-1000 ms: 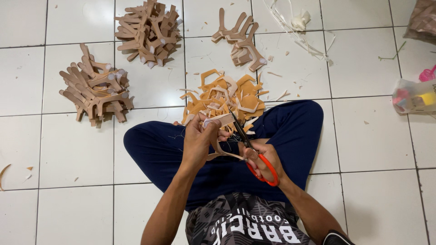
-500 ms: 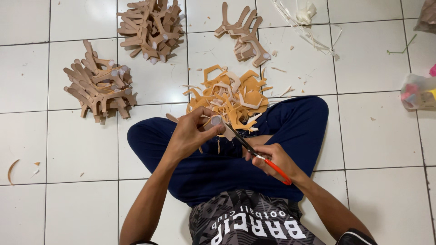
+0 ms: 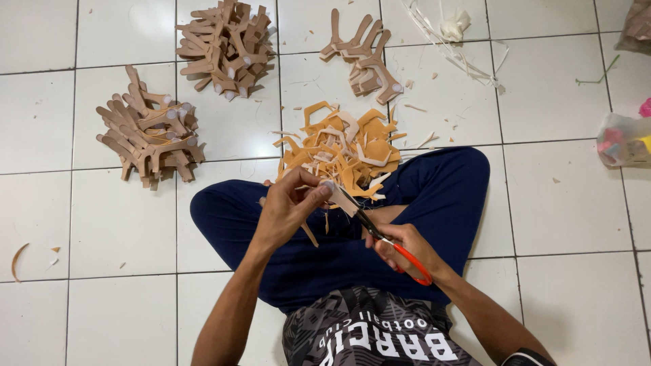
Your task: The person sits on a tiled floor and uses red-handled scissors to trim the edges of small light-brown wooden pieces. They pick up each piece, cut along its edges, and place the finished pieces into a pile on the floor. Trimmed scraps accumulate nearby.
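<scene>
Over the lap, well clear of the floor, the left hand (image 3: 288,210) pinches a small pale foam piece (image 3: 339,198) while the right hand (image 3: 400,247) works orange-handled scissors (image 3: 380,237), blades at its edge. Trimming looks underway; next calls for steady turning of the piece.

Scrap heap (image 3: 342,149) on the floor just ahead of my crossed legs. Three piles of cut pieces beyond it: one far left (image 3: 149,139), one ahead-left (image 3: 227,44), one straight ahead (image 3: 359,57). Bag (image 3: 624,139) far right.
</scene>
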Motion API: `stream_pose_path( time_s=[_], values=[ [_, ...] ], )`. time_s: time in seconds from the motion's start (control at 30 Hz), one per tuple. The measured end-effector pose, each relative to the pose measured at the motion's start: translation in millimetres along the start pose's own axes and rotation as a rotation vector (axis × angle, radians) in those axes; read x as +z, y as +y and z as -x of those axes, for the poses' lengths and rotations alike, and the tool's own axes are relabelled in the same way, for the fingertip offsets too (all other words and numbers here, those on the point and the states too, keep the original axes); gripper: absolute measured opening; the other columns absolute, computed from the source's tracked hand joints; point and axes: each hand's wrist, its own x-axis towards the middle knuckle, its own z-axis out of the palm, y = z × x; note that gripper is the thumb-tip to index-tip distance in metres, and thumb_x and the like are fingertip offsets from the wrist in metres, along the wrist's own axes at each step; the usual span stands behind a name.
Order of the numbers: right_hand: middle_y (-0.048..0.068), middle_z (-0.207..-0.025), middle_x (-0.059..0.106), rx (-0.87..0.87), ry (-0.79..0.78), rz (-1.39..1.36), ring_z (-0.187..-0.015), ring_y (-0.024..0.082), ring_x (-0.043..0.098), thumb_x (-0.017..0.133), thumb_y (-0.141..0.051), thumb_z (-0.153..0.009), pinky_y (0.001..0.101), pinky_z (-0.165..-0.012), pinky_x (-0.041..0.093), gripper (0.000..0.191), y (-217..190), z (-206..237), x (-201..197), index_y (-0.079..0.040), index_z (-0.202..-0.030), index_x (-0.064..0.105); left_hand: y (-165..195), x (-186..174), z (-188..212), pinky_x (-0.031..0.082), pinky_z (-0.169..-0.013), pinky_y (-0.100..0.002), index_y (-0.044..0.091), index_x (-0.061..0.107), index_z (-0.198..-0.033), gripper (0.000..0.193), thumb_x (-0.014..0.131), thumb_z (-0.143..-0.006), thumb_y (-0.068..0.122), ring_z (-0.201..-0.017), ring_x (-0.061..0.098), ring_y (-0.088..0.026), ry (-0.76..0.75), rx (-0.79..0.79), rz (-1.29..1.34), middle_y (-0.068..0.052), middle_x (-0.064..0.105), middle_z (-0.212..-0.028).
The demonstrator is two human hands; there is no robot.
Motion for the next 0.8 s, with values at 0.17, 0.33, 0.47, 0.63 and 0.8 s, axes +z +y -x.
stream_pose_path(
  time_s=[0.17, 0.33, 0.47, 0.63, 0.8],
  values=[
    [-0.007, -0.052, 0.048, -0.003, 0.010, -0.161, -0.039, 0.001, 0.049, 0.056, -0.068, -0.092, 0.0158, -0.036, 0.040, 0.067, -5, 0, 9, -0.002, -0.088, 0.065, -8, 15, 7, 0.063, -0.070, -0.026, -0.001, 0.065, -0.104, 0.022, 0.070, -0.096, 0.019, -0.081, 0.076, -0.016, 0.033, -0.068, 0.049, -0.012, 0.074, -0.089],
    [-0.006, -0.049, 0.045, 0.016, 0.049, -0.234, -0.033, 0.001, 0.043, 0.057, -0.061, -0.094, 0.0170, -0.031, 0.037, 0.060, 6, 3, 17, -0.002, -0.083, 0.062, -9, 18, 8, 0.063, -0.066, -0.024, -0.001, 0.066, -0.104, 0.024, 0.070, -0.095, 0.021, -0.079, 0.078, -0.015, 0.074, -0.147, 0.026, -0.013, 0.077, -0.088],
    [-0.005, -0.055, 0.046, -0.030, 0.087, -0.324, -0.037, 0.002, 0.041, 0.057, -0.059, -0.098, 0.0175, -0.033, 0.035, 0.057, 22, -3, 15, -0.003, -0.090, 0.060, -4, 25, 8, 0.062, -0.070, -0.025, 0.003, 0.067, -0.118, 0.026, 0.069, -0.096, 0.018, -0.082, 0.076, -0.014, 0.087, -0.063, 0.031, -0.012, 0.077, -0.094],
    [-0.003, -0.063, 0.048, 0.038, 0.234, -0.405, -0.042, 0.003, 0.041, 0.053, -0.057, -0.096, 0.0192, -0.037, 0.034, 0.055, 36, -15, 1, -0.002, -0.099, 0.057, 18, 5, 8, 0.057, -0.080, -0.038, 0.010, 0.072, -0.121, 0.027, 0.071, -0.094, 0.008, -0.088, 0.070, -0.022, 0.254, 0.342, -0.704, -0.006, 0.073, -0.103],
    [-0.001, -0.058, 0.043, 0.120, 0.279, -0.428, -0.039, 0.006, 0.039, 0.046, -0.055, -0.101, 0.0217, -0.035, 0.032, 0.055, 42, -25, -6, -0.001, -0.096, 0.056, 44, -65, -9, 0.039, -0.121, -0.055, 0.018, 0.073, -0.119, 0.032, 0.069, -0.093, 0.001, -0.113, 0.066, -0.024, 0.436, 0.795, -1.374, -0.005, 0.073, -0.103]
  ],
)
